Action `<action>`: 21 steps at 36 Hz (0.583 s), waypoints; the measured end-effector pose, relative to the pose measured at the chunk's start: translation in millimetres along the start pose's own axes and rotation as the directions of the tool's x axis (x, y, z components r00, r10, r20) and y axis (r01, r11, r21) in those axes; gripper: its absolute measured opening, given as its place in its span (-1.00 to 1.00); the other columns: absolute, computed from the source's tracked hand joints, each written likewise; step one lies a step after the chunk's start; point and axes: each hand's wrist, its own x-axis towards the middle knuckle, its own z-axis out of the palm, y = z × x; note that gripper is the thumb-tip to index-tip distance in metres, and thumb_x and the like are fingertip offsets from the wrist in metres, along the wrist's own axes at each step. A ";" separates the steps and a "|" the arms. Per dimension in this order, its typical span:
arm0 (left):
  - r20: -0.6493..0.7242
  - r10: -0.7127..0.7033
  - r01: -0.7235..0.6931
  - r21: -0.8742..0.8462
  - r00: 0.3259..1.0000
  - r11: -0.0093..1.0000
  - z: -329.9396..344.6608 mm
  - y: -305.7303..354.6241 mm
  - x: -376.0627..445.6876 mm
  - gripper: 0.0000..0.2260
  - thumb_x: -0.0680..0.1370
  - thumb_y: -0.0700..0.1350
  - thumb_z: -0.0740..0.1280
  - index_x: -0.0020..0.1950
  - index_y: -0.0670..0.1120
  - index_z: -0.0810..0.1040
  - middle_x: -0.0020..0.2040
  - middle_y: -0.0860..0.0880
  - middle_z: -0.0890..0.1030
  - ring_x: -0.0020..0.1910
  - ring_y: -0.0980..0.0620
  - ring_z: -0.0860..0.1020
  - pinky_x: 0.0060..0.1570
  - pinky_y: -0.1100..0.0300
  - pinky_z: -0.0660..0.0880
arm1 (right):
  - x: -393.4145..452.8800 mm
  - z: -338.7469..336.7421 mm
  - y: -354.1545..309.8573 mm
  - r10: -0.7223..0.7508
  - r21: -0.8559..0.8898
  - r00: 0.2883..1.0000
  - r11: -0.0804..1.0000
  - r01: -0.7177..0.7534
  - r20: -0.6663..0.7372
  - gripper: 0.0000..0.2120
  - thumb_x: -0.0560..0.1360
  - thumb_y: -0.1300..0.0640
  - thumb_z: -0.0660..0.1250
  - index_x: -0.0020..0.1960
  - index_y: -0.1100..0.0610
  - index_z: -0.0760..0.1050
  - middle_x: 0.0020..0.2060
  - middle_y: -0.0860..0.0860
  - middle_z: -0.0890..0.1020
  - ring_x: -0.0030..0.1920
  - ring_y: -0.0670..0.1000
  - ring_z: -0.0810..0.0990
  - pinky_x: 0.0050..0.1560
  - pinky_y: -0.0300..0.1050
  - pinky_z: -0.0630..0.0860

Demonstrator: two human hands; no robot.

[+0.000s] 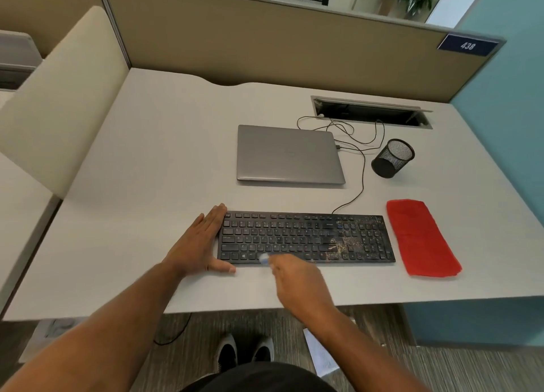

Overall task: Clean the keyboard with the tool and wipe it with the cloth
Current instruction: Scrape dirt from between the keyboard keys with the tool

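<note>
A black keyboard (pixel 306 238) lies near the desk's front edge, with pale crumbs or dust scattered over its right half. My left hand (pixel 200 244) lies flat with straight fingers against the keyboard's left end, thumb along its front edge. My right hand (pixel 294 277) is blurred and holds a small pale blue-white tool (pixel 264 258) whose tip is over the bottom key row near the space bar. A folded red cloth (pixel 421 237) lies on the desk just right of the keyboard.
A closed grey laptop (pixel 288 154) sits behind the keyboard, cables running to a desk cable slot (pixel 371 112). A black mesh pen cup (pixel 393 158) stands at the right. A beige partition bounds the back, a teal wall the right.
</note>
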 end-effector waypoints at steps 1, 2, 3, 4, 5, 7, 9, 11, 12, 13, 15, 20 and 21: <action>-0.001 0.000 0.000 0.001 1.000 1.000 0.2 0.0 0.3 0.34 0.24 0.64 0.35 0.68 0.00 -0.31 0.68 0.08 -0.24 0.66 0.14 -0.23 0.57 0.23 -0.32 | 2.0 4.2 -4.6 -0.032 -0.015 0.999 0.999 0.032 0.012 -0.67 0.68 0.17 0.18 0.38 0.00 0.53 0.14 -0.01 0.68 -0.03 0.03 0.66 -0.02 -0.08 0.60; -0.001 0.000 0.000 0.003 1.000 1.000 0.3 -0.3 0.3 0.34 0.24 0.64 0.35 0.68 0.01 -0.32 0.68 0.08 -0.23 0.66 0.14 -0.23 0.57 0.23 -0.32 | 4.4 7.3 -7.8 -0.052 -0.045 0.998 0.998 0.053 0.033 -0.65 0.67 0.17 0.19 0.41 -0.01 0.50 0.17 -0.01 0.66 0.01 0.05 0.66 -0.01 -0.07 0.57; -0.002 0.001 -0.001 0.005 1.000 1.000 0.3 -0.5 0.3 0.34 0.24 0.65 0.35 0.68 0.01 -0.32 0.68 0.08 -0.23 0.65 0.14 -0.23 0.56 0.24 -0.32 | 6.1 9.3 -8.9 -0.060 -0.072 0.997 0.995 0.064 0.055 -0.62 0.66 0.19 0.19 0.44 -0.01 0.47 0.18 0.00 0.65 0.03 0.07 0.65 -0.01 -0.06 0.55; -0.002 0.002 -0.002 0.005 1.000 1.000 0.4 -0.8 0.1 0.34 0.24 0.64 0.35 0.68 0.01 -0.32 0.68 0.08 -0.24 0.65 0.15 -0.24 0.56 0.24 -0.32 | 7.2 10.0 -8.1 -0.058 -0.093 0.996 0.994 0.064 0.071 -0.60 0.65 0.21 0.19 0.45 -0.01 0.46 0.18 0.00 0.65 0.04 0.08 0.65 -0.01 -0.05 0.54; -0.002 0.004 -0.004 0.005 1.000 1.000 0.4 -1.0 0.3 0.34 0.24 0.64 0.35 0.68 0.01 -0.33 0.68 0.09 -0.24 0.65 0.15 -0.24 0.57 0.24 -0.33 | 7.5 9.3 -5.2 -0.050 -0.111 0.996 0.992 0.058 0.070 -0.58 0.63 0.23 0.19 0.45 -0.02 0.46 0.18 0.00 0.65 0.03 0.08 0.65 -0.02 -0.06 0.54; -0.002 0.011 -0.010 0.002 1.000 1.000 0.5 -1.2 0.1 0.34 0.25 0.63 0.36 0.67 0.01 -0.33 0.67 0.09 -0.25 0.65 0.16 -0.25 0.57 0.23 -0.32 | 5.9 5.1 4.8 -0.011 -0.134 0.998 0.991 0.018 0.054 -0.56 0.62 0.27 0.18 0.44 -0.03 0.47 0.16 -0.02 0.66 -0.03 0.01 0.65 -0.05 -0.13 0.54; -0.003 0.016 -0.016 0.004 1.000 1.000 0.2 -0.9 -0.1 0.33 0.26 0.63 0.36 0.67 0.00 -0.33 0.67 0.09 -0.25 0.65 0.16 -0.25 0.58 0.22 -0.32 | 2.6 -3.1 20.5 0.049 -0.175 0.998 0.983 -0.044 0.026 -0.58 0.64 0.28 0.17 0.43 -0.02 0.47 0.12 -0.03 0.67 -0.10 -0.06 0.63 -0.10 -0.20 0.54; -0.002 0.018 -0.018 0.007 1.000 1.000 0.0 -1.2 0.5 0.34 0.26 0.63 0.35 0.68 -0.01 -0.33 0.67 0.08 -0.25 0.65 0.15 -0.25 0.60 0.18 -0.29 | -2.3 -15.1 39.4 0.148 -0.196 0.989 0.970 -0.144 0.007 -0.66 0.66 0.24 0.15 0.36 0.01 0.50 0.05 -0.03 0.68 -0.15 -0.08 0.60 -0.15 -0.22 0.53; -0.003 0.018 -0.018 0.008 1.000 1.000 0.3 -1.4 0.8 0.34 0.25 0.64 0.35 0.68 -0.01 -0.33 0.67 0.08 -0.26 0.65 0.15 -0.25 0.61 0.16 -0.28 | -4.7 -20.7 47.0 0.196 -0.190 0.981 0.963 -0.193 -0.002 -0.69 0.67 0.21 0.14 0.33 0.02 0.52 0.03 -0.04 0.68 -0.15 -0.06 0.62 -0.14 -0.19 0.55; -0.002 0.018 -0.018 0.009 1.000 1.000 0.6 -1.4 0.8 0.34 0.25 0.64 0.35 0.68 -0.01 -0.33 0.67 0.09 -0.26 0.65 0.15 -0.25 0.62 0.14 -0.26 | -7.0 -24.9 52.4 0.227 -0.185 0.974 0.957 -0.225 -0.011 -0.70 0.67 0.19 0.15 0.32 0.01 0.54 0.04 -0.04 0.69 -0.12 -0.03 0.65 -0.13 -0.16 0.55; -0.001 0.016 -0.016 0.014 1.000 1.000 0.9 -1.4 0.8 0.34 0.25 0.65 0.34 0.67 0.00 -0.34 0.67 0.09 -0.27 0.65 0.15 -0.26 0.62 0.15 -0.27 | -8.1 -29.8 51.4 0.244 -0.215 0.970 0.946 -0.242 -0.017 -0.67 0.65 0.20 0.16 0.32 -0.02 0.54 0.11 -0.04 0.69 -0.06 0.00 0.67 -0.17 -0.18 0.44; 0.000 0.015 -0.015 0.011 1.000 1.000 0.7 -0.8 0.5 0.34 0.25 0.65 0.34 0.67 -0.01 -0.34 0.67 0.09 -0.27 0.65 0.16 -0.27 0.61 0.17 -0.29 | 10.4 -28.3 14.9 0.193 -0.062 0.981 0.979 -0.193 0.001 -0.74 0.69 0.14 0.17 0.22 0.00 0.60 -0.04 -0.06 0.70 -0.20 -0.07 0.62 -0.29 -0.24 0.33; -0.001 0.015 -0.015 0.008 1.000 1.000 0.6 -0.8 0.3 0.34 0.25 0.64 0.34 0.68 -0.01 -0.34 0.67 0.09 -0.27 0.65 0.16 -0.27 0.62 0.15 -0.28 | 15.3 -25.4 8.1 0.176 -0.033 0.984 0.984 -0.175 0.028 -0.76 0.69 0.11 0.17 0.20 -0.01 0.60 -0.09 -0.08 0.68 -0.25 -0.11 0.58 -0.33 -0.25 0.33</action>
